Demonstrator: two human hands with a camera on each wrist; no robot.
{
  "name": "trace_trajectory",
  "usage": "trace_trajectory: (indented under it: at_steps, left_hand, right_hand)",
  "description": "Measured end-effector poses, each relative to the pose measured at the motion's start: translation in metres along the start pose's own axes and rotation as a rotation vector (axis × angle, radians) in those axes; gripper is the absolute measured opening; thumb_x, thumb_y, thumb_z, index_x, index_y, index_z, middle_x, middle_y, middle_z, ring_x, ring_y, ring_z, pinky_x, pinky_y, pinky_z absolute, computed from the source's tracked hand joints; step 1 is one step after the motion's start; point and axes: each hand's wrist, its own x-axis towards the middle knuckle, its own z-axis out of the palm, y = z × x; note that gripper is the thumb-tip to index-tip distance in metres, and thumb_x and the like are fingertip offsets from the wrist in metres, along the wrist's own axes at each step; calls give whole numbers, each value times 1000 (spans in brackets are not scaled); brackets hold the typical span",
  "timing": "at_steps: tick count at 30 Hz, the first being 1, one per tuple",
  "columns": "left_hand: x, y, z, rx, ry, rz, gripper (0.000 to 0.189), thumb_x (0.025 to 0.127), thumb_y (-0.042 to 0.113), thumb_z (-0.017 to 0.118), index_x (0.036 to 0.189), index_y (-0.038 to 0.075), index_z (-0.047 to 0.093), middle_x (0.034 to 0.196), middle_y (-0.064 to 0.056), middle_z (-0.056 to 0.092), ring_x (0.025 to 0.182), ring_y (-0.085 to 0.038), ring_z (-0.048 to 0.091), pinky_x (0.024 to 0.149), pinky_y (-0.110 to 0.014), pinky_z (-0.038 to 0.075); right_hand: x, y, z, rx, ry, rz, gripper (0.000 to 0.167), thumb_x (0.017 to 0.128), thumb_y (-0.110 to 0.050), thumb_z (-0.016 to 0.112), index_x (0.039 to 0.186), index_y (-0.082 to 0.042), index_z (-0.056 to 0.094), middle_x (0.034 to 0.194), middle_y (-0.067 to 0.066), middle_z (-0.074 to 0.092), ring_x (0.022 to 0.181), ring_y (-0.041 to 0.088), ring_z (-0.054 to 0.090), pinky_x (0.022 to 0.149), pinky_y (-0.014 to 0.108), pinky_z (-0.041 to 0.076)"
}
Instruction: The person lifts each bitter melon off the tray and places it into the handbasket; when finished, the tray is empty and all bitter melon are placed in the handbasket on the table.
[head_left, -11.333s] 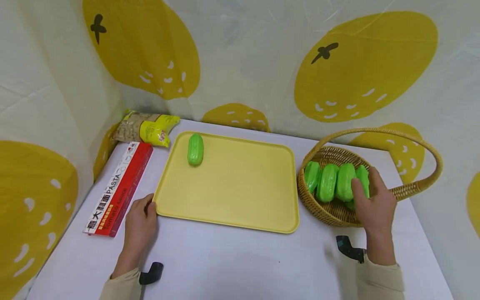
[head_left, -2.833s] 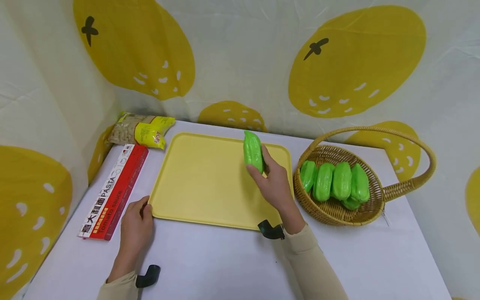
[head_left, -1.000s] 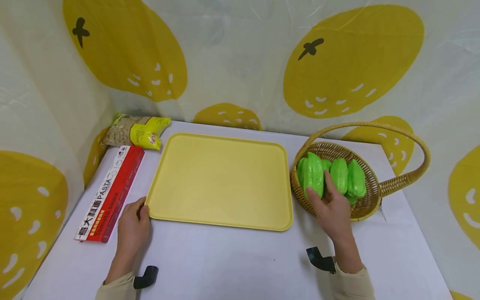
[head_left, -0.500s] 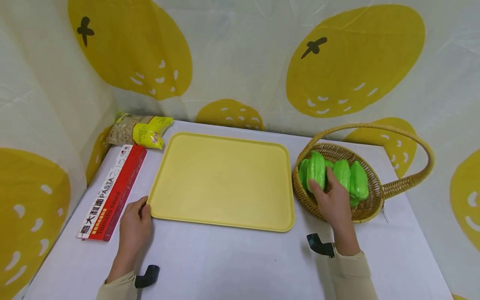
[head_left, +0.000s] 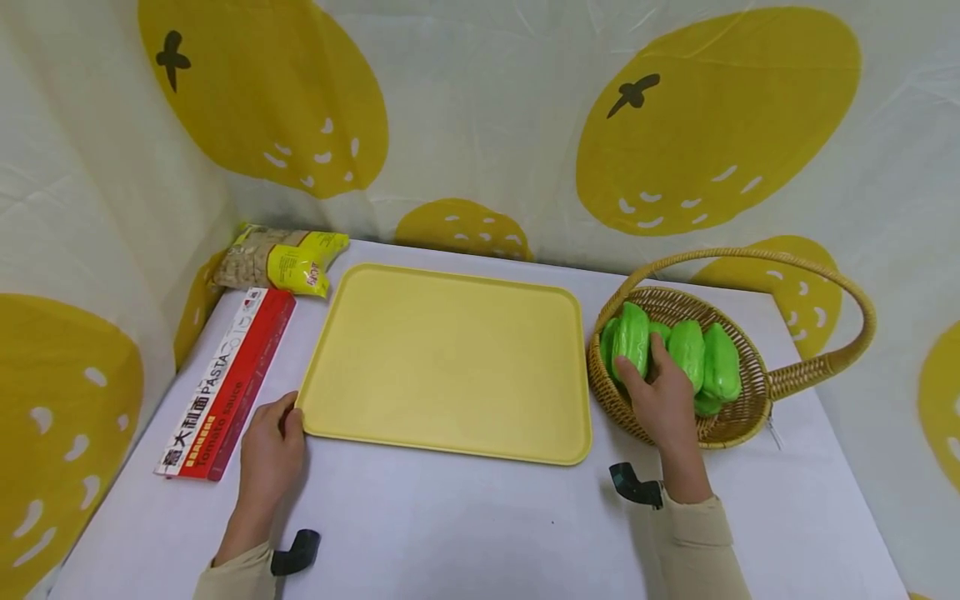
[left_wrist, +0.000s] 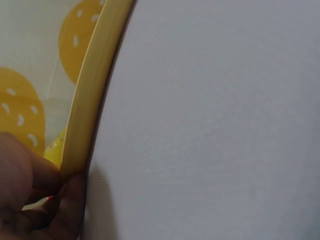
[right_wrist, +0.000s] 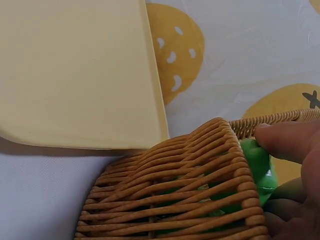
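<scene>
At the near left corner of the yellow tray (head_left: 442,367), my left hand (head_left: 272,450) pinches the rim; in the left wrist view its thumb and fingers (left_wrist: 72,200) meet around the tray edge. My right hand (head_left: 663,404) reaches into the wicker basket (head_left: 618,408), thumb and fingers around a ridged green star fruit (head_left: 632,333). That fruit leans at the basket's left side, on top of others. More star fruit (head_left: 722,362) lie to the right of the hand. Basket weave hides most of the held fruit (right_wrist: 257,167) in the right wrist view.
A red and white pasta box (head_left: 228,383) lies left of the tray, with a yellow snack-like bag (head_left: 281,258) behind it. The basket's tall handle (head_left: 750,252) arches over its far side and out to the right. A patterned cloth (head_left: 480,125) hangs behind the table.
Earlier a star fruit lay on the tray; later my right hand held one above it. Now that hand is in the basket with a star fruit, nearly still this last second. The left hand stays.
</scene>
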Motion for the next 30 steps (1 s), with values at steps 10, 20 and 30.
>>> trace_trajectory:
  at_steps: [10,20,30]
  left_hand:
    - [-2,-1,0,-12,5,19,46,108,18,46,151,2,46,137,-24,54,127,-39,53,108,-58,49]
    - [-2,-1,1,-14,29,42,44,107,15,46,148,-2,49,136,-26,55,127,-42,54,109,-59,47]
    - [-2,1,-1,-44,12,26,45,106,15,47,147,-3,50,135,-26,55,124,-41,55,107,-58,49]
  right_hand:
    - [2,4,5,-51,17,6,83,102,-38,60,161,0,16,160,32,30,146,49,36,117,63,35]
    - [4,7,8,-100,-44,17,85,103,-44,56,161,2,13,161,35,26,147,52,31,119,63,31]
    - [1,11,9,-50,22,-7,78,106,-44,48,162,0,15,164,30,24,147,52,32,119,64,31]
